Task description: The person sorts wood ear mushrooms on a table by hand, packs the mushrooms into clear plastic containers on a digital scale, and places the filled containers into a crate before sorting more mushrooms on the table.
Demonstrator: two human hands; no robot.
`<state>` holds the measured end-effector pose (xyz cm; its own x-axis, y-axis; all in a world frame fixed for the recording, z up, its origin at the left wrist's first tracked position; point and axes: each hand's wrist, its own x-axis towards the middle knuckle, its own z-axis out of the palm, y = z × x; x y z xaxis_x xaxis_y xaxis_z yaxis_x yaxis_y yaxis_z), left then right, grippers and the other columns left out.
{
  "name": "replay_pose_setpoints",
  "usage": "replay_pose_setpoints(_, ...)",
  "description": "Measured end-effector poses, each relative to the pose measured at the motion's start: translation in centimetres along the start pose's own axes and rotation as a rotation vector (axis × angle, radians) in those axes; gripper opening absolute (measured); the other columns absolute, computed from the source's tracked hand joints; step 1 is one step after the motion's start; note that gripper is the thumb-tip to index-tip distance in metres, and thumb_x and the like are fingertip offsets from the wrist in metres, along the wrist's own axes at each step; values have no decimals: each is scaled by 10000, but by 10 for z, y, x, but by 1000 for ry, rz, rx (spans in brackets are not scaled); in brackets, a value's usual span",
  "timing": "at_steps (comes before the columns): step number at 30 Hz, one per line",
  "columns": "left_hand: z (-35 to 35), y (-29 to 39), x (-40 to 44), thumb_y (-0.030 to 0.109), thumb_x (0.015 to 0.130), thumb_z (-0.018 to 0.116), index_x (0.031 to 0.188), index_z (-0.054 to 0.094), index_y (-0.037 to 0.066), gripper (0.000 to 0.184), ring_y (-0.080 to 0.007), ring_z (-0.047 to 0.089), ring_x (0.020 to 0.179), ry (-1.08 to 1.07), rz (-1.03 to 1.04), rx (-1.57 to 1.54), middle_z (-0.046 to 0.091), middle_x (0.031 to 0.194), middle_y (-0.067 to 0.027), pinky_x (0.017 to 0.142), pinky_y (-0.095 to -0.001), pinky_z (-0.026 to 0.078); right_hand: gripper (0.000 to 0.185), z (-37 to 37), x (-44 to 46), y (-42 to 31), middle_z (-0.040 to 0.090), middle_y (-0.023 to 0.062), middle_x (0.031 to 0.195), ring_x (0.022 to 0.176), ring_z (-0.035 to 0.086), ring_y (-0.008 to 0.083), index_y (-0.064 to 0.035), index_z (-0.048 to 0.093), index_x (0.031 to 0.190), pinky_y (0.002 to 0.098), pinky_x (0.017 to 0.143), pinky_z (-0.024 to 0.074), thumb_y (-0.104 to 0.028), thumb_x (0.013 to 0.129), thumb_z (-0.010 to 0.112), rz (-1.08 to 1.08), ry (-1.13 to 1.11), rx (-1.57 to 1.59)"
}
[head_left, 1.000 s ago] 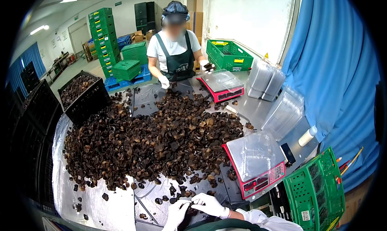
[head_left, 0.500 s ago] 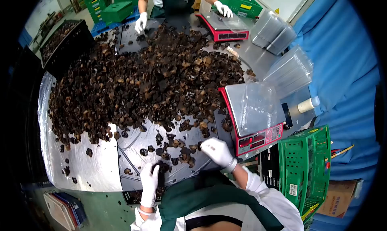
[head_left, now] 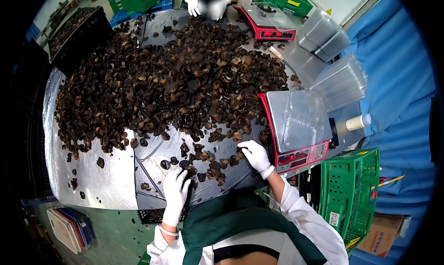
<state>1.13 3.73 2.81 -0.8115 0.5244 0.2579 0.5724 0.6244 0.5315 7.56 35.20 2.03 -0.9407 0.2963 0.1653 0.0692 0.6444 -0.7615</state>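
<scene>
Dark brown wood ear mushrooms [head_left: 171,84] lie in a wide heap across the metal table, with a loose scatter of pieces [head_left: 215,170] nearer to me. Both my hands wear white gloves. At the left end of this scatter is my left hand [head_left: 175,191], its thumb and fingers apart beside a few dark pieces; no held piece shows. My right hand [head_left: 255,156] is at the scatter's right end, fingers and thumb apart, close to brown pieces. Just right of it stands a red scale [head_left: 296,158] with a clear plastic box [head_left: 303,114] on its pan.
Across the table, a person with gloved hands [head_left: 193,6] works by a second red scale [head_left: 275,34]. Stacked clear boxes [head_left: 340,82] line the right side. A green crate [head_left: 349,191] stands below them, and a black crate [head_left: 81,36] is at far left.
My left hand has moved up from the table edge onto the scattered pieces. My right hand has shifted slightly up. The other person's hand has left the far scale, where dark pieces now show.
</scene>
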Motion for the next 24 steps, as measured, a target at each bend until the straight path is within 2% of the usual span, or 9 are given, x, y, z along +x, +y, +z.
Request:
replay_pose_setpoints(2,5,3,8,151,709,744,960,668,64,276,-275,597,914,12,96,-64,649,982,-79,798,-381,473,130,-4,-4,-3,600,95,810,791,606,289,-76,656,948,351,713,484,-97,853,570,-43,-50,-26)
replay_pose_setpoints(3,9,6,11,159,711,744,941,667,70,259,-263,599,899,-27,115,-82,650,966,-70,779,-373,474,226,-2,-10,8,608,84,895,843,601,277,-116,657,1042,350,752,491,-192,830,635,-76,-115,-139)
replay_pose_setpoints(4,14,10,15,167,713,744,923,667,77,242,-251,600,884,-64,134,-99,652,950,-62,760,-366,476,226,-2,-10,-2,608,84,895,843,601,277,-116,657,1042,350,752,491,-192,830,635,-77,-119,-139)
replay_pose_setpoints(7,27,23,31,261,722,741,975,660,97,312,-225,575,858,-151,255,-61,624,907,-34,756,-358,450,600,1,-13,-20,546,66,1153,1010,552,281,-209,582,1251,356,838,499,-378,698,741,-156,-248,-343)
replay_pose_setpoints(12,49,25,34,287,744,727,1016,659,121,326,-234,567,896,-328,244,2,608,926,-40,780,-366,433,384,17,-21,-16,571,77,1065,977,569,275,-123,640,1093,354,800,507,-203,729,733,-167,-212,-303)
replay_pose_setpoints(15,45,21,33,211,770,712,905,645,103,186,-266,577,881,-221,50,-156,621,877,-60,757,-382,458,189,19,-16,-16,607,108,918,849,611,284,-66,663,979,342,784,493,-145,807,678,-24,-144,158)
replay_pose_setpoints(18,37,9,31,146,789,686,843,636,79,100,-282,580,870,-139,-94,-184,623,853,-85,759,-369,471,225,25,-14,-20,611,109,959,883,609,277,-63,656,993,346,799,491,-170,798,694,25,-162,196)
replay_pose_setpoints(21,18,4,29,117,763,700,825,621,63,114,-282,578,892,-82,-69,-157,624,872,-78,799,-386,457,627,28,-17,-35,529,156,1209,1107,516,331,-88,528,1266,384,946,431,-357,742,744,-85,-276,-54)
replay_pose_setpoints(24,4,-7,16,172,701,761,973,629,33,332,-342,553,1063,101,-22,-106,609,1109,-146,929,-431,434,952,26,-21,-56,394,188,1405,1281,378,384,-110,383,1423,475,1065,305,-516,650,762,-159,-392,-209)
